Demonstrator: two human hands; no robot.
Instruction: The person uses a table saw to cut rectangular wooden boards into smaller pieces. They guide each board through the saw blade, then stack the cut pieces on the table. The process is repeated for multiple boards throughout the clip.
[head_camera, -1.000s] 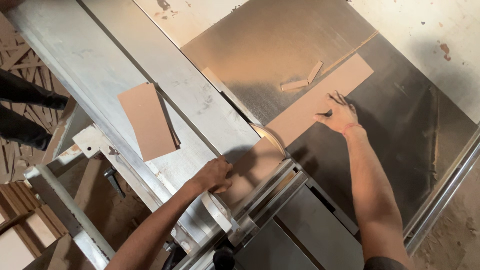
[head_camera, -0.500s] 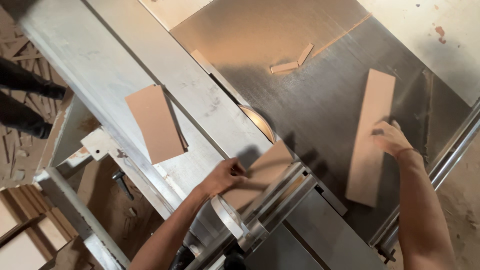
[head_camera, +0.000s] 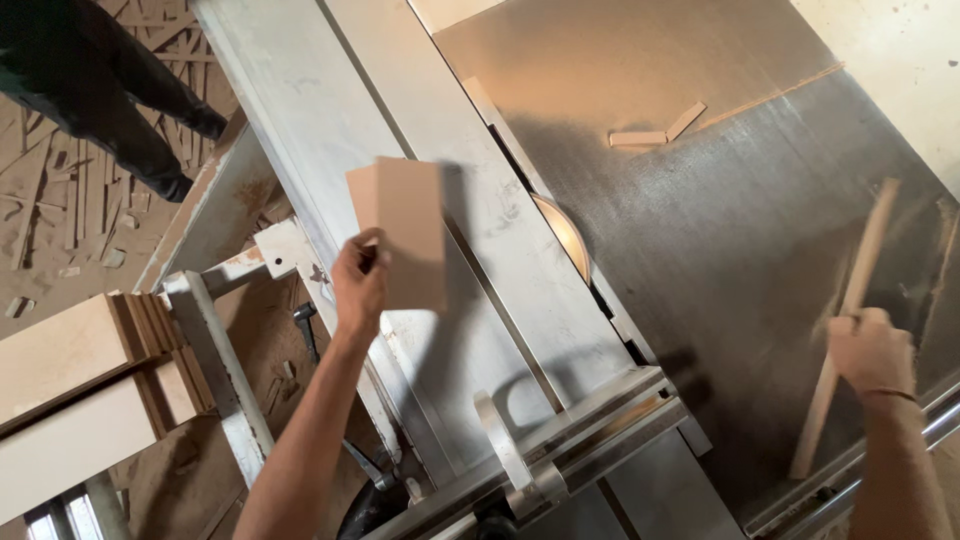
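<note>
Right hand (head_camera: 872, 350): closed in a fist around a long narrow board strip (head_camera: 846, 318), seen edge-on and tilted. The strip is gripped near its lower third; a short length runs down past the fist to the rail (head_camera: 880, 465) at the near edge of the table, and the longer length rises away from the fist over the dark saw table (head_camera: 740, 260). Open table surface lies to the left of this grip as far as the blade slot.

Left hand (head_camera: 360, 280): fingers pinched on the lower left corner of a small rectangular board panel (head_camera: 403, 230). The panel extends up and to the right of the grip and is held above the pale sliding carriage (head_camera: 300, 110), on which its shadow is cast just to the right. The carriage edge drops off directly left of the hand.

Crosscut fence (head_camera: 580, 440): metal, set across the near end, between the two hands.

Saw blade (head_camera: 565, 235): partly exposed in its slot, right of the panel, well apart from both hands.

Two small offcuts (head_camera: 655, 130): lying touching on the far part of the table, beyond the blade.

Stacked boards (head_camera: 80, 390): left of the left forearm, below table level.

Another person's legs (head_camera: 110, 90): on the sawdust-strewn floor, far left.
</note>
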